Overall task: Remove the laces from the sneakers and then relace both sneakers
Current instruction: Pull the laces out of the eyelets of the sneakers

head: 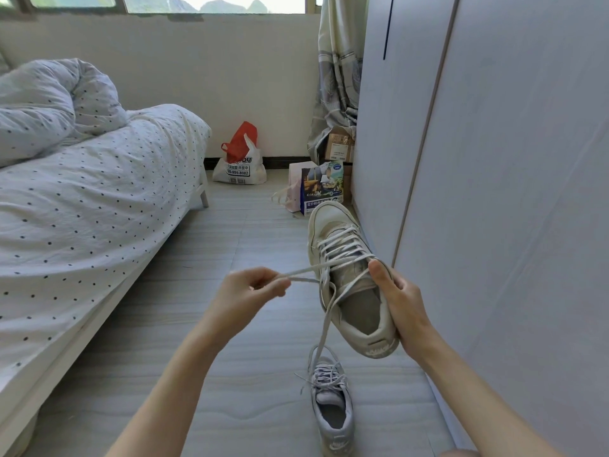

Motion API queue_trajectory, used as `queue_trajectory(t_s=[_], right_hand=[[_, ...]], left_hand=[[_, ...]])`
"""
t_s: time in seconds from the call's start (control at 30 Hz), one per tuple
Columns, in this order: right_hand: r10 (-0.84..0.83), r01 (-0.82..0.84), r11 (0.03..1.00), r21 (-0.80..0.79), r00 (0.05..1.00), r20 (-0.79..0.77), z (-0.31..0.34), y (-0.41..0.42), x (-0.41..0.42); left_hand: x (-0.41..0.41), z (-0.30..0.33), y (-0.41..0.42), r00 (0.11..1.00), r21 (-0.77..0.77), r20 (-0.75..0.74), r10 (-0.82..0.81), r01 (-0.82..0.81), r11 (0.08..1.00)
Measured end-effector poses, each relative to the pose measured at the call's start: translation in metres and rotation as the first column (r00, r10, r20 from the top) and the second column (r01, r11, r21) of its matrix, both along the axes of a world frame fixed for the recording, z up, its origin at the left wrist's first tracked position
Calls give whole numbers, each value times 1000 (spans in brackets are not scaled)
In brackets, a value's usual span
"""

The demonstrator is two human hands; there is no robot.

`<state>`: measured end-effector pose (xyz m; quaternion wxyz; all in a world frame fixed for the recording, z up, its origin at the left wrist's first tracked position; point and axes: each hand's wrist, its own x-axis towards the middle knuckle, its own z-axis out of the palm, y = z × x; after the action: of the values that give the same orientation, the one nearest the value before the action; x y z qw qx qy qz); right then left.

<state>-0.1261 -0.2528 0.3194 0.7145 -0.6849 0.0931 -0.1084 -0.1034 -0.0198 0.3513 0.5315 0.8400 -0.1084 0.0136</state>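
A cream sneaker is held up in the air, toe pointing away, by my right hand, which grips its heel and collar with the thumb over the tongue. My left hand pinches one end of its white lace, pulled taut to the left from the top eyelets. The lace's other end hangs down from the sneaker toward the floor. A second sneaker, greyish with white laces still threaded, stands on the floor below, toe toward the held one.
A bed with a dotted white cover fills the left side. A tall white wardrobe stands close on the right. Bags and cardboard boxes sit against the far wall under the window.
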Motion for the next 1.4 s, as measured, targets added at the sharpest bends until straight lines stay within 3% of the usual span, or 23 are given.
queue_trajectory(t_s=[0.13,0.2,0.27,0.3,0.33,0.4,0.43,0.57,0.63,0.73,0.83,0.9,1.1,1.27,1.33,1.4], right_hand=[[-6,6,1000,-23,1000,4,-2,-1,0],[9,-9,1000,-25,1000,5,-3,-2,1],[12,-12,1000,-28,1000,5,-3,-2,2],[7,-7,1000,-27,1000,3,-4,-2,2],[2,-2,1000,-23,1000,2,-4,-3,2],[-7,7,1000,-28,1000,6,-3,-3,2],[-8,8,999,-40,1000,7,-3,-2,2],[24,-22,992,-125,1000,9,-1,-2,-1],[59,-58,983,-174,998,4,0,0,-3],[143,-140,969,-202,990,0,0,6,-5],[232,-224,946,-234,973,9,-1,13,-6],[276,-264,930,-254,961,9,-1,17,-6],[309,-298,921,-250,951,7,2,22,-6],[284,-271,936,-226,959,26,2,16,-5],[273,-261,932,-250,962,11,0,14,-4],[280,-271,916,-295,960,-11,-2,12,-5]], left_hand=[[-5,12,-3,999,-366,-42,-18,1,931],[-7,16,-5,993,-613,-71,-94,30,789],[-8,18,-7,987,-754,-93,-131,16,657],[-7,18,-7,991,-733,-96,-90,-9,680],[-6,15,-6,997,-630,-75,-4,-45,775],[-4,8,-4,992,-288,37,119,-103,952],[-2,5,-2,990,-126,77,122,-111,986],[-3,-6,-2,997,341,78,12,-38,939],[-4,-9,-10,984,349,179,19,-81,934],[-9,-2,-25,905,241,422,53,-168,956],[-15,3,-40,832,251,551,-64,-92,964],[-18,4,-46,808,266,576,-122,-44,963],[-16,5,-43,805,212,588,-79,-59,975],[-7,3,-30,822,111,534,197,-300,948],[-6,0,-27,856,161,487,172,-282,946],[-7,-4,-27,877,227,479,35,-162,960]])
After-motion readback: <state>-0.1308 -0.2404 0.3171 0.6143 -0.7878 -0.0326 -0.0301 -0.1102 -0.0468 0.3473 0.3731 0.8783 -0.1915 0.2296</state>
